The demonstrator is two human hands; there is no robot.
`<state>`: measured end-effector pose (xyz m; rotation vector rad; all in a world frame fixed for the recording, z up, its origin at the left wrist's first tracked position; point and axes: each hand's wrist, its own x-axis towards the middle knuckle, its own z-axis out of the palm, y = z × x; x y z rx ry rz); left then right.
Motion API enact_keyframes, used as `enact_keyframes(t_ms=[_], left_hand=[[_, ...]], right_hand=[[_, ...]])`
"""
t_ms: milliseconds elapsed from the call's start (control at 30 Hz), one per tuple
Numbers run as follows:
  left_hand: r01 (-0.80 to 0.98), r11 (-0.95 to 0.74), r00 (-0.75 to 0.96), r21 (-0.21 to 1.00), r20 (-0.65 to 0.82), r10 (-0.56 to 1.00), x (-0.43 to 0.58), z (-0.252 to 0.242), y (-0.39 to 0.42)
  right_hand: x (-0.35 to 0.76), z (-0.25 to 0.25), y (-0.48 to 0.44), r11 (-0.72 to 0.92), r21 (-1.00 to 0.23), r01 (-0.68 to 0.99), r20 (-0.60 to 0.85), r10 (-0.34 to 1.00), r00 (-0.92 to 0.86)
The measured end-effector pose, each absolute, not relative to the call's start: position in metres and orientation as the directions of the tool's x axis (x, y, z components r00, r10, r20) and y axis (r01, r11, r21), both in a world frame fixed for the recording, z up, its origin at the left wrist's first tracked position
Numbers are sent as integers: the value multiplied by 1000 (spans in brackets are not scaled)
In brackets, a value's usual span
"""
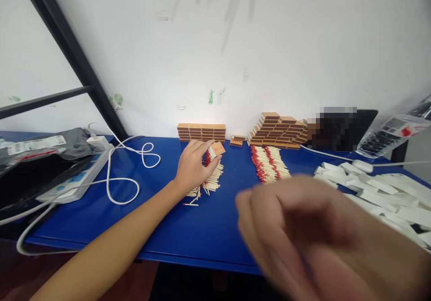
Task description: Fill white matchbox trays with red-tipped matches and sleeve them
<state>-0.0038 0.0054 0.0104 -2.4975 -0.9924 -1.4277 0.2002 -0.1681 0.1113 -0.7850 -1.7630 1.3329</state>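
My left hand [192,166] reaches over the table and grips a small matchbox [218,148] with an orange-printed top and a white side, between thumb and fingers. Beneath and beside this hand lies a pile of loose matches [213,179] with red heads, partly hidden by it. My right hand [289,229] is close to the camera and blurred, its fingers curled in; whether something is inside cannot be made out. Past it, a second batch of matches [269,164] lies in rows, its near end covered by the hand.
A row of stacked matchboxes [202,132], a small pair of boxes [237,140] and a stepped stack [279,132] stand along the wall. White box pieces [380,188] heap at right beside a plastic-wrapped pack [392,132]. A power strip [79,175] and white cables [123,197] lie left.
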Motion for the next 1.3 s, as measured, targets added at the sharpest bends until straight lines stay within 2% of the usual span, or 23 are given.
enact_keyframes(t_ms=[33, 67, 133, 167, 200, 267, 333, 500, 767, 933, 1000, 1067, 1100, 1167, 1233, 1300], left_hand=[[597, -767, 322, 234, 806, 497, -5, 11, 6], [615, -749, 293, 248, 809, 509, -5, 11, 7], [648, -706, 230, 285, 810, 539, -7, 12, 9], [663, -684, 202, 304, 807, 555, -8, 12, 10], [675, -665, 179, 320, 803, 568, -8, 12, 11], [688, -640, 154, 341, 794, 588, -9, 12, 14], [691, -629, 140, 356, 788, 600, -10, 12, 15], [679, -634, 141, 370, 782, 607, -10, 10, 16], [665, -650, 164, 366, 778, 606, -9, 10, 15], [662, -648, 148, 378, 781, 607, -11, 13, 16], [647, -660, 164, 382, 776, 609, -10, 13, 15], [616, -689, 204, 382, 767, 608, -9, 12, 14], [592, -709, 233, 383, 761, 606, -8, 12, 13], [527, -756, 303, 389, 745, 594, -6, 11, 11], [461, -792, 357, 400, 734, 578, -4, 9, 10], [435, -801, 378, 411, 724, 577, -3, 8, 10]], right_hand=[[202, 115, -142, 387, -903, 186, 243, 818, -522], [206, 115, -112, 482, -787, 385, 294, 842, -453], [217, 105, -47, 489, -477, 731, 431, 854, -291], [223, 96, -16, 417, -326, 848, 415, 869, -268], [229, 85, 10, 350, -169, 921, 335, 899, -281], [236, 62, 49, 287, 146, 947, 180, 933, -311], [238, 42, 68, 258, 214, 942, 149, 945, -293], [233, 18, 78, 247, 293, 924, 139, 945, -297], [236, 24, 74, 310, 411, 857, 141, 907, -396], [229, 27, 21, 406, 436, 803, 140, 851, -507], [224, 27, -8, 504, 401, 764, 165, 781, -602], [221, 31, -30, 615, 248, 749, 263, 701, -663], [219, 35, -36, 626, 101, 773, 347, 706, -617], [216, 44, -37, 527, -312, 791, 444, 817, -369], [213, 52, -28, 304, -697, 650, 304, 945, -117], [210, 56, -15, 94, -888, 450, 71, 995, -68]])
